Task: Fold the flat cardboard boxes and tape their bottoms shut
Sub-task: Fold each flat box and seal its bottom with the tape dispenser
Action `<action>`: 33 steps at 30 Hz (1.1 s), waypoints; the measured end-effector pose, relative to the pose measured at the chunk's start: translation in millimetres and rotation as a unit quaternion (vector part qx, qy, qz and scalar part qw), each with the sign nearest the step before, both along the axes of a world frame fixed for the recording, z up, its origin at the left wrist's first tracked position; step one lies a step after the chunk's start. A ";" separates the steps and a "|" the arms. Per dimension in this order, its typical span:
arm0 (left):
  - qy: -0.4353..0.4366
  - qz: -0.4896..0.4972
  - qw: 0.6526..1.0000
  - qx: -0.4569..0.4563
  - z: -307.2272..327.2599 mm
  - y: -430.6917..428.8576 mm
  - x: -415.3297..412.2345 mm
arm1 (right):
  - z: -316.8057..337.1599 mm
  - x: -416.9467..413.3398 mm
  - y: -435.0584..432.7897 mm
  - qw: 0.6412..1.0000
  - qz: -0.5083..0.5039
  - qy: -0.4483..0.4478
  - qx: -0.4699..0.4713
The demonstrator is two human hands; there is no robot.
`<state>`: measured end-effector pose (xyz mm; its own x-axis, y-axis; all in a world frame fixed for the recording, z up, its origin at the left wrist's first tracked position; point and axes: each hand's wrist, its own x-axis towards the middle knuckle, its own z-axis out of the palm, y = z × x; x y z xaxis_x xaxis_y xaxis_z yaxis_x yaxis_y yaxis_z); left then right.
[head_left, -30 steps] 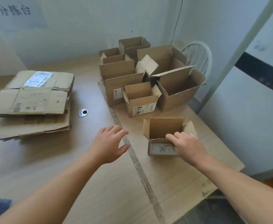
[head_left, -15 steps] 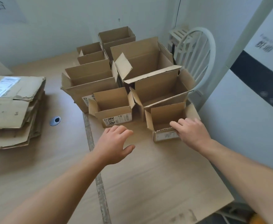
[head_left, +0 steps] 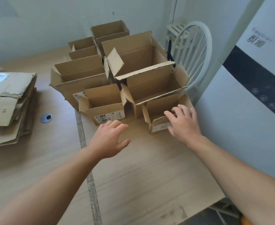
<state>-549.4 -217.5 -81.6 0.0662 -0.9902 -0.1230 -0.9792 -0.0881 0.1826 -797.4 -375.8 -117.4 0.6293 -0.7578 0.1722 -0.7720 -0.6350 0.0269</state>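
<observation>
A small open cardboard box point(head_left: 156, 111) stands upright at the table's right side, pressed against the group of folded boxes point(head_left: 133, 69) behind it. My right hand point(head_left: 184, 122) hovers over its front wall with fingers spread and relaxed, just touching or barely above the rim. My left hand point(head_left: 109, 140) floats above the table in front of another small labelled box point(head_left: 104, 108), fingers loosely bent, holding nothing. A stack of flat cardboard boxes point(head_left: 8, 104) lies at the left.
The wooden table point(head_left: 141, 176) has a seam strip point(head_left: 88, 159) down its middle and a round cable grommet point(head_left: 46, 118). A white chair point(head_left: 193, 51) stands behind the boxes. A white appliance point(head_left: 250, 95) borders the table's right edge.
The small box has been pushed away from me, up against the other folded boxes. My right hand has loosened from its front wall and opened. My left hand stayed open above the table.
</observation>
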 end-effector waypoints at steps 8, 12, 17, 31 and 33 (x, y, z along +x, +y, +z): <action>-0.098 0.028 0.994 -0.031 18.5 29.7 37.5 | 37.3 57.4 51.5 0.984 0.157 -0.060 -0.062; -0.124 0.077 0.989 -0.038 31.0 63.1 76.0 | 51.3 121.7 76.4 0.976 0.213 -0.039 -0.034; -0.129 0.166 0.977 -0.024 48.5 126.3 134.2 | 67.1 209.1 114.6 0.964 0.265 0.014 0.023; -0.124 0.237 0.962 -0.058 36.7 240.5 385.7 | 62.5 458.9 238.2 0.959 0.226 0.015 0.170; -0.129 0.211 0.967 -0.059 24.7 228.1 415.3 | 57.0 481.5 246.0 0.964 0.197 0.011 0.176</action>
<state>-134.1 10.6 -57.0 0.4811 -0.8743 0.0647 -0.8748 -0.4836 -0.0301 -315.8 -129.8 -60.3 0.8809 -0.4684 -0.0677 -0.4706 -0.8517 -0.2304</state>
